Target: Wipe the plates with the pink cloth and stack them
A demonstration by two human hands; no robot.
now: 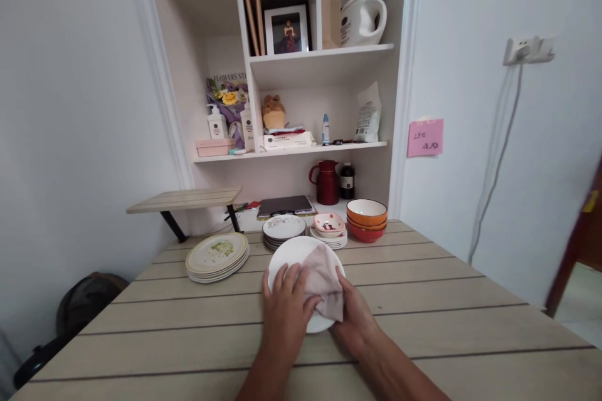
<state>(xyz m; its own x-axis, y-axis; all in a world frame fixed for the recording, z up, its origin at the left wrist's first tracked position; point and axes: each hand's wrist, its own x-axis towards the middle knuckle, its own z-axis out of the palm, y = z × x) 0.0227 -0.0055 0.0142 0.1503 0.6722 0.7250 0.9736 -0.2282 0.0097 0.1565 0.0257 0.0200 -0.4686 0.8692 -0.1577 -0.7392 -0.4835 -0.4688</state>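
Note:
A round white plate (285,252) is in front of me over the table, with a pale pinkish cloth (324,282) spread across its right part. My left hand (286,304) rests on the left side of the plate, its fingers spread, and its thumb touches the cloth's edge. Around the plate's right rim my right hand (355,313) is closed, the thumb at the cloth and the other fingers hidden beneath. Behind the plate stand a stack of dark-rimmed plates (285,229) and a small pink-patterned bowl (329,223) on small white dishes (336,241).
Cream plates with a green design (219,252) are stacked at left. Orange and red bowls (367,219) stand nested at back right. A small raised shelf (185,199) stands at the back left. Behind are a red jug (327,183), a dark bottle (347,182) and white wall shelves (324,57).

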